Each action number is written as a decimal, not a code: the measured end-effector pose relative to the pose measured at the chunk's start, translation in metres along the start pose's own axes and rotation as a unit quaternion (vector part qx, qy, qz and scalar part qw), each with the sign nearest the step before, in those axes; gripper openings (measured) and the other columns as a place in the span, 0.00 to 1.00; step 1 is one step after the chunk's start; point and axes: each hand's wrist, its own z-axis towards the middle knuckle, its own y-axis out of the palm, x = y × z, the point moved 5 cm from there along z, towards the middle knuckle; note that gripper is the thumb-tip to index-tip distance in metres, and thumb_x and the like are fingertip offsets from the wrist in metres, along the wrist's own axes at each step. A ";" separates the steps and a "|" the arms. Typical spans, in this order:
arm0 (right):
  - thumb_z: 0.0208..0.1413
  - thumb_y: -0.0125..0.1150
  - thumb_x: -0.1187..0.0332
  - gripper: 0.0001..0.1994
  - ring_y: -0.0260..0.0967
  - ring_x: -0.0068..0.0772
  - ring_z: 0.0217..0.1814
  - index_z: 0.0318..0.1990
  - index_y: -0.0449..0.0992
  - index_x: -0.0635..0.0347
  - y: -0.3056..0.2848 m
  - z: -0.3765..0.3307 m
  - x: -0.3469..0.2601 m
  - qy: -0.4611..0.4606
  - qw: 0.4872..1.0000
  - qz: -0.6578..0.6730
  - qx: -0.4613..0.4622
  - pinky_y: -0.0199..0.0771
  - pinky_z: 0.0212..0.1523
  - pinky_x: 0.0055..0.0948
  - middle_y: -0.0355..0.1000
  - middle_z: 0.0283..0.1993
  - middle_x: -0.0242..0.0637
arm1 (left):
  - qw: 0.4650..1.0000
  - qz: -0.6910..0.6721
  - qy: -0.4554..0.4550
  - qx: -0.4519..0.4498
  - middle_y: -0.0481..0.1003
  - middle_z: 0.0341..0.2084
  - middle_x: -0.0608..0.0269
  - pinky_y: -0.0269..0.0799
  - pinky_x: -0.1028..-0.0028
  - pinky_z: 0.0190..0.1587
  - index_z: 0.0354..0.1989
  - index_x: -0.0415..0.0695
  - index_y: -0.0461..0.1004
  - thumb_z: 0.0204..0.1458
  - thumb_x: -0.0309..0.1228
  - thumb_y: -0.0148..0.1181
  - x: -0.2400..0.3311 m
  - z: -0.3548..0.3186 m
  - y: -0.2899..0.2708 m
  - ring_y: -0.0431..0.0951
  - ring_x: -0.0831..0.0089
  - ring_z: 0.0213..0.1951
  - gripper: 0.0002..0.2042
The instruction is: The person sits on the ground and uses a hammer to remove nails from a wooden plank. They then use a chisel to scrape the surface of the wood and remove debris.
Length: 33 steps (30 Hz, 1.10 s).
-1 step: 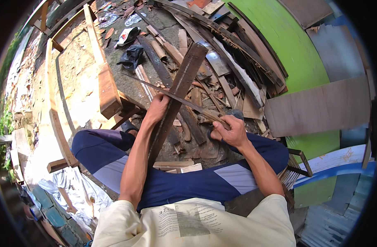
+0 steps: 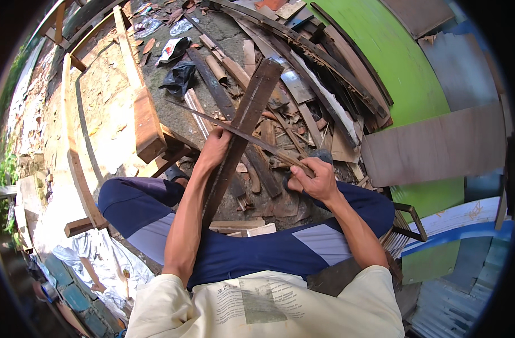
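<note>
A long dark brown plank point(image 2: 249, 110) slants up and away from my lap, a pale line running along its length. My left hand point(image 2: 215, 145) is closed round the plank's left edge, just below where a blade crosses it. In my closed right hand point(image 2: 315, 179) is the wooden grip of a long, thin-bladed hand tool point(image 2: 269, 147). Its narrow blade lies across the plank, pointing up and left. Seen almost edge-on, it does not show whether it is a saw or a machete.
Scrap boards and sticks point(image 2: 263, 172) litter the ground ahead. At the left stands a wooden frame point(image 2: 148, 121). A black plastic bag point(image 2: 180, 76) lies beyond my left knee. Green panels point(image 2: 406, 73) and a grey-brown board point(image 2: 435, 145) are at the right. White cloth point(image 2: 108, 262) lies lower left.
</note>
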 end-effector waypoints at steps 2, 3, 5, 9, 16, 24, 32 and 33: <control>0.55 0.68 0.64 0.12 0.71 0.47 0.28 0.32 0.78 0.66 0.000 0.001 -0.001 0.000 1.000 0.010 0.006 0.71 0.31 0.38 0.74 0.26 0.45 | 1.000 0.001 0.017 0.001 0.78 0.43 0.53 0.67 0.70 0.55 0.54 0.33 0.73 0.67 0.44 0.45 -0.001 0.004 0.000 0.74 0.69 0.47 0.24; 0.55 0.68 0.64 0.12 0.71 0.47 0.28 0.32 0.79 0.66 -0.001 0.002 -0.001 -0.001 1.000 0.014 0.009 0.71 0.31 0.38 0.74 0.26 0.45 | 1.000 0.002 0.026 0.001 0.78 0.43 0.53 0.67 0.70 0.55 0.54 0.33 0.73 0.67 0.44 0.45 0.000 0.006 0.000 0.74 0.70 0.47 0.24; 0.55 0.68 0.64 0.12 0.71 0.47 0.28 0.32 0.79 0.66 -0.002 0.003 0.000 0.002 1.000 0.005 0.008 0.71 0.31 0.38 0.74 0.26 0.45 | 1.000 0.007 0.020 0.001 0.78 0.43 0.54 0.67 0.69 0.55 0.54 0.34 0.73 0.66 0.44 0.46 0.006 0.006 0.001 0.74 0.70 0.47 0.23; 0.52 0.72 0.66 0.12 0.72 0.42 0.26 0.33 0.78 0.68 -0.002 0.006 -0.008 -0.048 0.999 0.000 0.024 0.70 0.29 0.35 0.73 0.25 0.44 | 1.000 -0.015 0.017 -0.014 0.78 0.42 0.53 0.67 0.69 0.56 0.55 0.36 0.72 0.66 0.44 0.47 0.000 0.011 0.004 0.74 0.69 0.48 0.22; 0.55 0.69 0.63 0.13 0.73 0.49 0.28 0.30 0.78 0.66 0.000 0.010 -0.004 -0.028 1.000 -0.014 -0.001 0.72 0.33 0.39 0.75 0.27 0.46 | 0.997 0.054 0.033 -0.040 0.78 0.41 0.53 0.66 0.68 0.56 0.52 0.37 0.74 0.65 0.45 0.48 0.010 0.005 0.015 0.74 0.68 0.48 0.21; 0.53 0.70 0.67 0.11 0.69 0.42 0.24 0.32 0.76 0.67 0.002 0.004 -0.001 0.014 1.000 0.012 0.015 0.69 0.29 0.35 0.70 0.21 0.44 | 0.998 0.036 0.006 -0.059 0.78 0.44 0.51 0.65 0.68 0.57 0.52 0.37 0.74 0.66 0.44 0.44 0.019 0.001 0.020 0.74 0.66 0.51 0.22; 0.54 0.68 0.66 0.12 0.70 0.43 0.24 0.32 0.76 0.68 0.000 0.004 -0.002 0.035 0.999 0.011 0.002 0.70 0.29 0.35 0.70 0.22 0.46 | 0.995 0.066 0.048 -0.049 0.78 0.47 0.48 0.63 0.66 0.60 0.52 0.36 0.73 0.62 0.39 0.43 0.015 0.004 0.020 0.75 0.59 0.54 0.21; 0.55 0.68 0.66 0.12 0.70 0.43 0.24 0.32 0.76 0.68 0.000 0.004 -0.002 0.038 0.999 0.009 -0.002 0.70 0.29 0.35 0.70 0.22 0.46 | 0.995 0.069 0.052 -0.052 0.78 0.47 0.48 0.63 0.66 0.60 0.52 0.36 0.73 0.61 0.38 0.44 0.016 0.003 0.021 0.75 0.59 0.54 0.20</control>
